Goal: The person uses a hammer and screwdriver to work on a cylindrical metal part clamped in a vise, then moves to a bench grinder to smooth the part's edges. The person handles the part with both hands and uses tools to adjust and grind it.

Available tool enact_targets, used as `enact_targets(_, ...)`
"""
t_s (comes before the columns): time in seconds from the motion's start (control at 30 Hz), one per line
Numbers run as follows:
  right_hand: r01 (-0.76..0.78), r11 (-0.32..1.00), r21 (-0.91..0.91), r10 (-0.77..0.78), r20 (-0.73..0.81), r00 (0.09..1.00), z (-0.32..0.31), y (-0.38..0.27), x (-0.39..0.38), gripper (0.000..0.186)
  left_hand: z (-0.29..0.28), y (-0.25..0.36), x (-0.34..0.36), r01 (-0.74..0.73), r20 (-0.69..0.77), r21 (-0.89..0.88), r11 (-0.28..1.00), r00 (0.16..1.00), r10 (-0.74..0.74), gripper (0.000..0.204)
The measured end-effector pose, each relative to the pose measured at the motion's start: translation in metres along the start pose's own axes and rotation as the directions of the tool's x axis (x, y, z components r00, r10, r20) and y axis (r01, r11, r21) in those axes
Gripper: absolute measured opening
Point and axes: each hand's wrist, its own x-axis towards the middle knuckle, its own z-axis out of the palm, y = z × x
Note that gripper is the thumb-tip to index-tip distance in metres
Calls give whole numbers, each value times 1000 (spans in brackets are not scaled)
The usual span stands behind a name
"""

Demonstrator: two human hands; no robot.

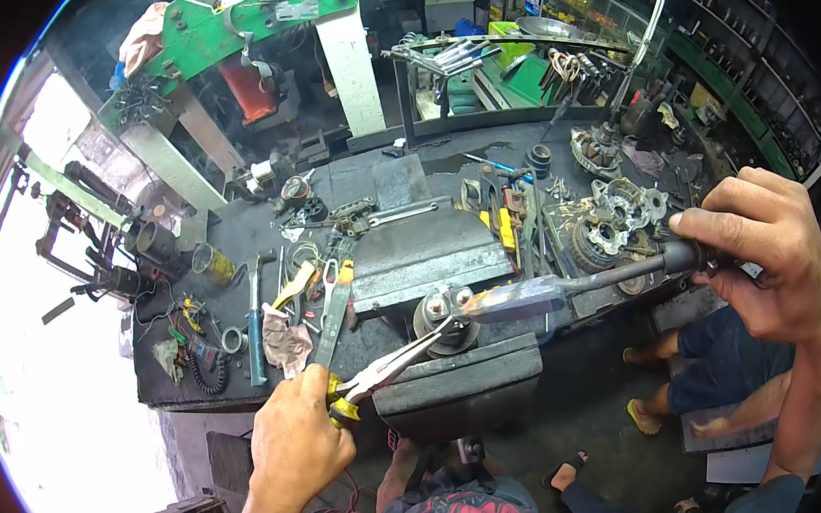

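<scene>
My left hand [301, 429] is closed round the yellow grips of long-nose pliers [395, 366]. Their tips reach the edge of a round metal part [454, 338] held between the vise jaws [459, 388]. In my right hand [758, 258] is the dark handle of a large soldering iron [614, 274]. Its thick, discoloured head [515, 301] points left, with the tip at the top of the round part, close to the plier tips. Whether the pliers grip anything small there, I cannot tell.
On the dark workbench [346, 175] lie a blue-handled hammer [256, 326], a wrench [402, 213], a pink rag [285, 343] and metal housings [624, 206]. A green press frame [248, 28] stands behind. Another person's legs [681, 380] are at the lower right, beside the bench.
</scene>
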Motion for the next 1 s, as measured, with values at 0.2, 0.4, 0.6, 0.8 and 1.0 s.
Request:
enact_targets(0.2, 36, 999, -1, -36, -57, 998, 8, -2, 6, 51, 0, -1, 2, -61, -69, -13, 998, 996, 60, 27)
enact_targets(0.4, 30, 1000, 1, -30, -18, 999, 6, -3, 8, 52, 0, -2, 3, -80, -98, -1, 997, 992, 80, 27)
enact_targets(0.6, 15, 1000, -7, -15, 53, 999, 1, -4, 8, 50, 4, -6, 5, -104, -119, 13, 994, 987, 105, 27)
enact_targets(0.8, -3, 1000, -19, 4, 87, 996, -1, -7, 11, 50, 11, -12, 7, -132, -133, 38, 991, 982, 136, 29)
enact_targets(1.0, -32, 999, -39, 37, 137, 990, -3, -11, 14, 50, 14, -15, 6, -120, -149, 8, 993, 982, 120, 30)
